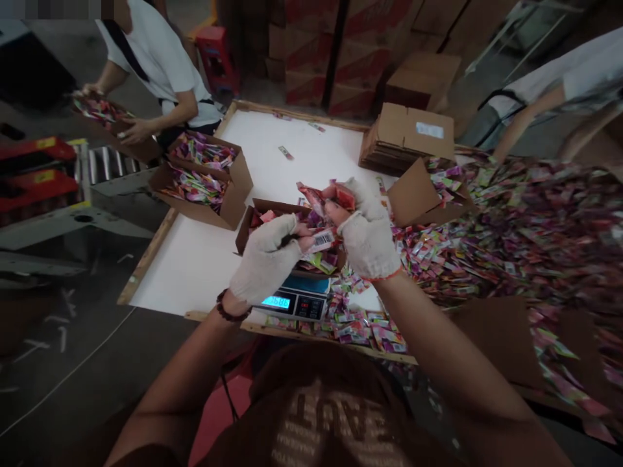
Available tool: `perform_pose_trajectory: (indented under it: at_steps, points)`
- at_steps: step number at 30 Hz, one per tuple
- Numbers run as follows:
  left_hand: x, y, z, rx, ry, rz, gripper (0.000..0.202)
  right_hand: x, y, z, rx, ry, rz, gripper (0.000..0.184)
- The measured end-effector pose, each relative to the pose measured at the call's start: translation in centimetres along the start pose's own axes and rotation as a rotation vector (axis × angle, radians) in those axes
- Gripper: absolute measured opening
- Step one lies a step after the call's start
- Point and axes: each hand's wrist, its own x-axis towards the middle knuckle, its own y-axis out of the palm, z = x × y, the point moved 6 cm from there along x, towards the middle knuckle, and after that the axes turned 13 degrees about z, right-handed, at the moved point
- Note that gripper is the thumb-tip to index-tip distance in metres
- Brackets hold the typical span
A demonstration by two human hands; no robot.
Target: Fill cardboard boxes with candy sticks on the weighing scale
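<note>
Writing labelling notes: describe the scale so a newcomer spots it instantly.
Start at the white-topped table. At its near edge, partly under the open carton by the wearer's left hand, sits the scale. Its lit blue display and dark keypad set it apart from the packets beside it.

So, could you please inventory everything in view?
Table: one, white, centre
Scale: one, grey, near edge
Box: one, brown, on scale
Filled boxes: apparently two, brown, left
Carried box: one, brown, upper left
Flapped box: one, brown, right
Folded cartons: one stack, brown, far right
Stacked cartons: several, brown, background
Stool: one, red, behind
Loose packets: uncountable, multicoloured, mostly right
Coworkers: two, white-topped, left and right
Bracelet: one, dark, left wrist
Left hand: one, white-gloved, centre, holding barcoded packet
Right hand: one, white-gloved, centre, holding red packets
</note>
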Motion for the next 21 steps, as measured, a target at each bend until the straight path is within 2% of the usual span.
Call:
perform_pose_trajectory:
  at_steps: [5, 10, 13, 15, 17, 19, 21]
  points:
    - [0.7, 0.9, -1.1, 0.007, -0.09, 0.062, 0.01, -1.8, -2.2, -0.2, 0.035, 0.056, 0.003, 0.015]
    - [1.0, 1.6, -2.3, 0.096, -0.065, 0.055, 0.01, -1.9, -2.4, 0.3, 0.022, 0.044, -0.011, 0.014]
    - [1.2, 1.7, -2.4, 0.2, -0.04, 0.097, 0.013, -2.2, -2.8, 0.8, 0.0, 0.028, 0.022, 0.021]
    - [1.1, 1.0, -1.6, 0.291, -0.024, 0.107, 0.016, -3.0, -4.5, 0.6, -0.069, 0.036, 0.015, 0.027]
    - [0.6, -0.2, 0.0, 0.356, -0.015, 0.11, 0.017, -4.2, -7.1, -0.5, -0.206, 0.104, 0.011, 0.03]
    - [-0.3, -1.7, 2.3, 0.391, -0.028, 0.106, 0.012, -5.8, -9.7, -2.8, -0.433, 0.264, 0.061, 0.029]
    - [-1.4, -3.6, 5.0, 0.415, -0.099, 0.018, 0.018, -7.3, -11.4, -5.7, -0.659, 0.48, 0.115, 0.031]
